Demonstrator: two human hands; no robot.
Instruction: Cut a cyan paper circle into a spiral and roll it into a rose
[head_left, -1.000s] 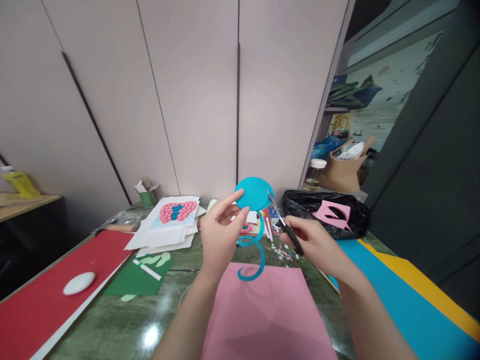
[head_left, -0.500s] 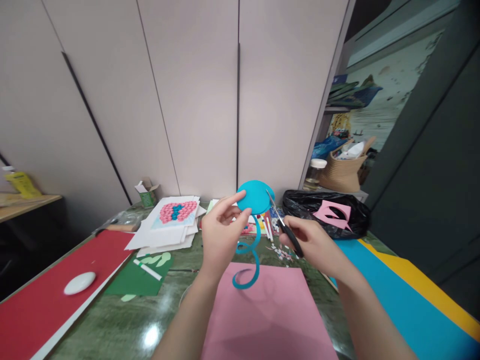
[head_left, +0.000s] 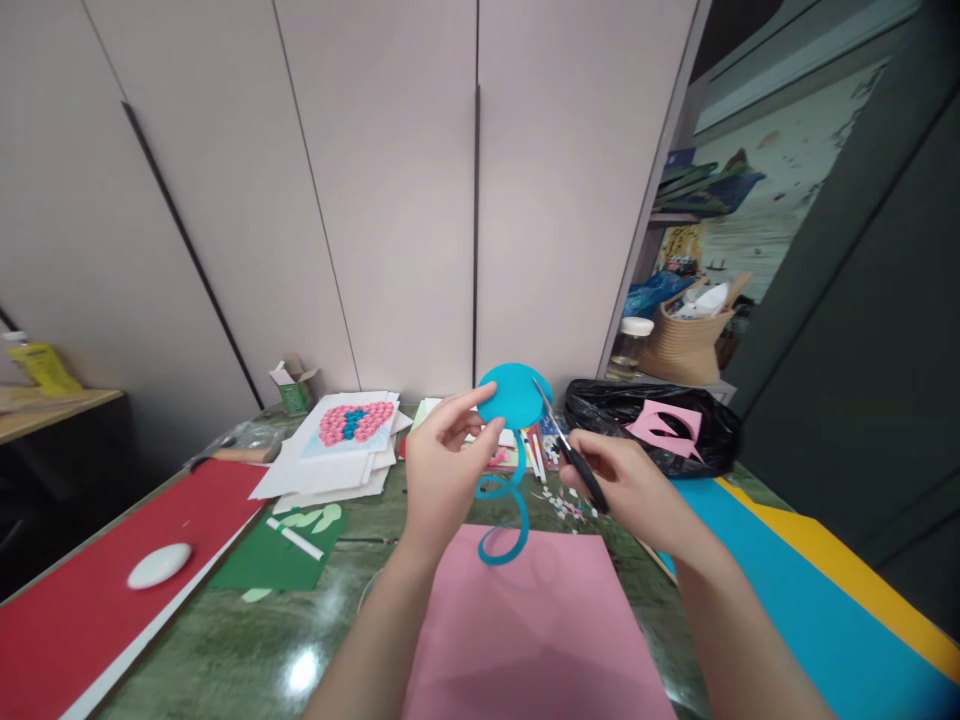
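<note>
My left hand [head_left: 452, 455] pinches the left edge of a round blue paper [head_left: 511, 396] between thumb and fingers, holding it up above the table. From that disc a narrow curled strip [head_left: 517, 540] hangs down in a spiral over a pink paper sheet [head_left: 532, 625]. My right hand [head_left: 611, 478] grips the black handles of a pair of scissors [head_left: 574, 462]. Their blades lie at the right side of the blue disc, pointing up and to the left, with the tip against the paper.
Behind my hands are several markers [head_left: 535, 455] and paper scraps [head_left: 566, 508]. At left lie white sheets with a pink-and-blue picture [head_left: 356, 425], green paper [head_left: 274, 555] and red paper [head_left: 97, 600]. A black plastic bag [head_left: 600, 410] and blue sheet [head_left: 780, 590] are at right.
The hanging spiral strip has swung slightly right and up. The blue disc has shifted a little to the right; both hands keep nearly the same place and hold.
</note>
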